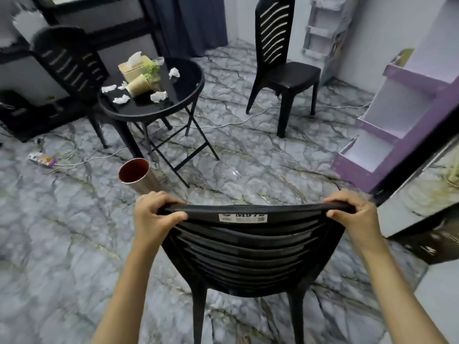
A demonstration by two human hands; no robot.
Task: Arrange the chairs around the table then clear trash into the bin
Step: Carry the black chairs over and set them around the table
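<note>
Your left hand (pixel 156 216) and right hand (pixel 354 214) clamp the top rail of the black plastic chair (pixel 248 247), well short of the round table (pixel 185 80), so lift evenly and steer past the copper bin (pixel 142 181).

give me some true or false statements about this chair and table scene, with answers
1. The left hand and the right hand both grip the top rail of the near chair. True.
2. The round table holds crumpled tissues. True.
3. The paper cup stands upright on the table. False: it lies on its side.
4. The copper bin sits on the table. False: it is on the floor near the table's legs.
5. The far chair is pushed against the table. False: it stands apart from it, to the right.
</note>
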